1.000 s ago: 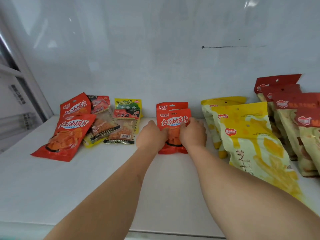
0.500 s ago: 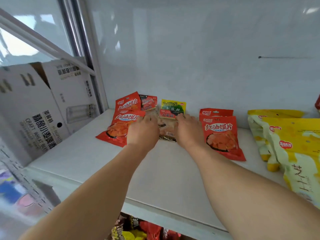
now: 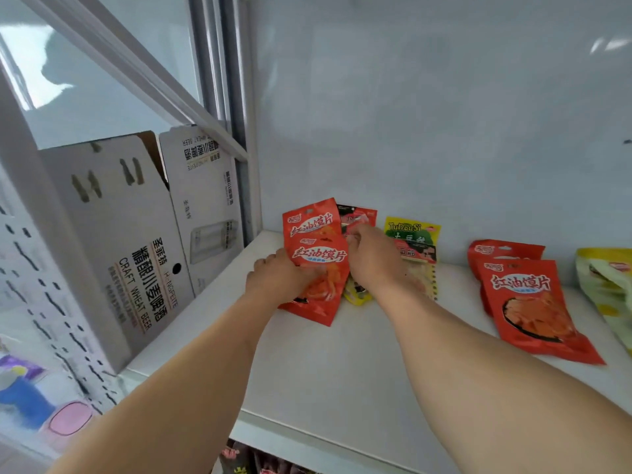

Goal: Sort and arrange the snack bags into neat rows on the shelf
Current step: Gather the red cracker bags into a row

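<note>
White shelf [image 3: 342,364] boards and a pale back wall are framing the work, with a cardboard beer carton [image 3: 113,241] standing just past the shelf's left end. Both hands are working at the loose heap near the back left corner. The left hand [image 3: 277,280] is gripping the lower left part of the front red bag [image 3: 319,268], fingers curled under its edge. The right hand [image 3: 371,260] is closing on the upper right edge of the same heap, but whether it is pinching that front bag or the second red bag [image 3: 309,220] leaning behind it is something I cannot tell.

Slippery film is the main risk, in my judgement: if both red bags are being lifted together, the rear one could slide out and drop flat, or skid toward the open left end by the carton. The darker red packet [image 3: 359,215] behind the right hand and the small yellow pack [image 3: 357,295] poking out beneath could be dragged along and scattered further.

Just right of the hands, the yellow-green bag [image 3: 412,230] and a clear-fronted packet [image 3: 422,268] are overlapping, crowding any move rightward. Well apart to the right, a matching red pair [image 3: 526,299] is already lying stacked, a likely destination, with a pale yellow bag [image 3: 605,285] at the frame edge. More snacks are showing on the shelf below.
</note>
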The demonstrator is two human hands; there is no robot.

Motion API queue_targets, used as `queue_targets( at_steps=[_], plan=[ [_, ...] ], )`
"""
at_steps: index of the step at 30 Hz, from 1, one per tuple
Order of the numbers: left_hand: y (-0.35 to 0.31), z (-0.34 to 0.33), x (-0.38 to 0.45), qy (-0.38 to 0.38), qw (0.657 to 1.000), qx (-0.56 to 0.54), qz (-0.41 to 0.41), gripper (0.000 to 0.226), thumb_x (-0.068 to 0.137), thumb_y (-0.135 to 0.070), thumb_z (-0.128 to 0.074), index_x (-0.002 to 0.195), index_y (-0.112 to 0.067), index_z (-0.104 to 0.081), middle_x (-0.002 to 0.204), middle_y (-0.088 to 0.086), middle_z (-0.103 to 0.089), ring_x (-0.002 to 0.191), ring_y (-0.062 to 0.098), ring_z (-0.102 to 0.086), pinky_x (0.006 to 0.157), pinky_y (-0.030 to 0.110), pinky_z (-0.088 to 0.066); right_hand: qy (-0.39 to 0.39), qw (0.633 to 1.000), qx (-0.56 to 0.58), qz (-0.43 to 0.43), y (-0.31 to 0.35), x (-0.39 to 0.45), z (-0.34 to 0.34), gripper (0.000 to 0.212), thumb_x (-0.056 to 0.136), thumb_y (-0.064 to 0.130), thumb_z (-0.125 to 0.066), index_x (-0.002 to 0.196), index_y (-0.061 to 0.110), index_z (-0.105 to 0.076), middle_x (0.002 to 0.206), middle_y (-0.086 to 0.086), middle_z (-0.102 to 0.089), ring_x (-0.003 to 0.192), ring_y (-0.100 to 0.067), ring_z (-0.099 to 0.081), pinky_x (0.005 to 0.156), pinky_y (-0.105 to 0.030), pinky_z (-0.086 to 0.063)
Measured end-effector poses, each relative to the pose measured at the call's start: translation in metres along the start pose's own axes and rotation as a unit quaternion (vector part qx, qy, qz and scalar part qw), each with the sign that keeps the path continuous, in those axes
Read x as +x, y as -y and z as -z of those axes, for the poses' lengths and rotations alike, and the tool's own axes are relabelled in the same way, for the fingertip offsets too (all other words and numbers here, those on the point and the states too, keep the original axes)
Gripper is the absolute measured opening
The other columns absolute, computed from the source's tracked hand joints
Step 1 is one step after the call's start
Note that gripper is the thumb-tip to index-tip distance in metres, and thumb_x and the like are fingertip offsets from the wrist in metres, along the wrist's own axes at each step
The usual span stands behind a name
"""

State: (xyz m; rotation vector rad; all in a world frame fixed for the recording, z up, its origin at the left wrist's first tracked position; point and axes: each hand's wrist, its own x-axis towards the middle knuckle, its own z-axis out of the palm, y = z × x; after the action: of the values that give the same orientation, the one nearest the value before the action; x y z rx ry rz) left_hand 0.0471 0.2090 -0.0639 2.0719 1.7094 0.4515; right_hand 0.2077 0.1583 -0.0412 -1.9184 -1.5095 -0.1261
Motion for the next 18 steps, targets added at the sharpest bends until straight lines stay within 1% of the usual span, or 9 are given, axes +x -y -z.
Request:
queue_targets(
  at_steps=[2, 5, 8, 12, 13, 14, 16, 17, 18],
  plan=[
    [0.008, -0.005, 0.007, 0.015, 1.000, -0.005, -0.006, 0.087, 0.070, -0.081, -0.058, 0.134, -0.023, -0.047, 0.131, 0.005, -0.060, 0.122, 0.031, -0.052, 0.102, 0.046, -0.044, -0.007, 1.000, 0.016, -0.016, 0.008, 0.007, -0.006, 0.031, 0.103, 0.028, -0.042, 0.119, 0.012, -0.062, 0.112, -0.008, -0.067, 0.101, -0.029, -0.063, 0.081, -0.038, -0.052],
    [0.015, -0.008, 0.012, -0.005, 1.000, -0.021, -0.012, 0.082, 0.071, -0.075, -0.063, 0.134, -0.025, -0.048, 0.131, 0.003, -0.061, 0.121, 0.029, -0.054, 0.100, 0.046, -0.045, 0.010, 0.998, 0.043, -0.047, 0.016, 0.019, -0.011, 0.027, 0.103, 0.029, -0.042, 0.112, 0.013, -0.061, 0.109, -0.007, -0.067, 0.099, -0.029, -0.063, 0.080, -0.037, -0.051],
    [0.020, -0.008, 0.012, -0.011, 0.997, -0.071, -0.014, 0.080, 0.068, -0.068, -0.070, 0.132, -0.026, -0.049, 0.128, 0.001, -0.063, 0.115, 0.027, -0.059, 0.098, 0.047, -0.048, 0.049, 0.995, 0.044, -0.075, 0.020, 0.030, -0.017, 0.032, 0.104, 0.033, -0.040, 0.117, 0.012, -0.060, 0.115, -0.009, -0.067, 0.105, -0.030, -0.062, 0.080, -0.035, -0.047],
    [0.024, 0.004, 0.020, 0.013, 0.996, -0.093, 0.005, 0.090, 0.060, -0.064, -0.078, 0.136, -0.027, -0.046, 0.129, 0.001, -0.060, 0.112, 0.025, -0.062, 0.095, 0.048, -0.053, 0.120, 0.983, 0.030, -0.136, 0.026, 0.048, -0.026, 0.041, 0.104, 0.039, -0.037, 0.122, 0.009, -0.057, 0.122, -0.010, -0.065, 0.108, -0.029, -0.062, 0.081, -0.033, -0.046],
    [0.025, 0.008, 0.023, 0.021, 0.996, -0.087, 0.011, 0.093, 0.060, -0.063, -0.080, 0.138, -0.027, -0.044, 0.130, 0.001, -0.059, 0.113, 0.025, -0.062, 0.095, 0.047, -0.053, 0.131, 0.979, 0.039, -0.154, 0.028, 0.053, -0.027, 0.043, 0.104, 0.039, -0.037, 0.123, 0.006, -0.057, 0.122, -0.012, -0.065, 0.104, -0.029, -0.063, 0.079, -0.032, -0.046],
    [0.025, 0.012, 0.026, 0.033, 0.996, -0.083, 0.015, 0.094, 0.060, -0.061, -0.082, 0.139, -0.028, -0.043, 0.131, 0.001, -0.059, 0.113, 0.024, -0.061, 0.095, 0.047, -0.053, 0.141, 0.974, 0.052, -0.167, 0.030, 0.057, -0.028, 0.043, 0.104, 0.038, -0.038, 0.120, 0.004, -0.059, 0.120, -0.014, -0.066, 0.095, -0.028, -0.063, 0.074, -0.030, -0.045],
    [0.028, 0.015, 0.032, 0.062, 0.994, -0.090, 0.020, 0.095, 0.055, -0.059, -0.083, 0.137, -0.029, -0.045, 0.129, 0.000, -0.061, 0.110, 0.022, -0.063, 0.095, 0.045, -0.054, 0.156, 0.967, 0.075, -0.189, 0.033, 0.065, -0.028, 0.040, 0.104, 0.038, -0.041, 0.109, 0.004, -0.062, 0.113, -0.013, -0.068, 0.078, -0.022, -0.058, 0.064, -0.028, -0.043],
    [0.029, 0.015, 0.034, 0.070, 0.993, -0.096, 0.019, 0.096, 0.050, -0.062, -0.083, 0.134, -0.031, -0.047, 0.126, -0.001, -0.063, 0.107, 0.022, -0.064, 0.093, 0.044, -0.055, 0.159, 0.962, 0.091, -0.203, 0.034, 0.068, -0.029, 0.042, 0.103, 0.039, -0.043, 0.111, 0.003, -0.063, 0.110, -0.012, -0.068, 0.077, -0.021, -0.058, 0.065, -0.029, -0.045],
    [0.031, 0.013, 0.037, 0.074, 0.992, -0.101, 0.019, 0.098, 0.046, -0.065, -0.081, 0.132, -0.032, -0.048, 0.124, -0.002, -0.064, 0.104, 0.021, -0.066, 0.092, 0.044, -0.056, 0.161, 0.955, 0.118, -0.220, 0.034, 0.072, -0.031, 0.046, 0.102, 0.042, -0.045, 0.114, 0.001, -0.062, 0.108, -0.011, -0.069, 0.081, -0.022, -0.062, 0.071, -0.031, -0.050]
  ],
)
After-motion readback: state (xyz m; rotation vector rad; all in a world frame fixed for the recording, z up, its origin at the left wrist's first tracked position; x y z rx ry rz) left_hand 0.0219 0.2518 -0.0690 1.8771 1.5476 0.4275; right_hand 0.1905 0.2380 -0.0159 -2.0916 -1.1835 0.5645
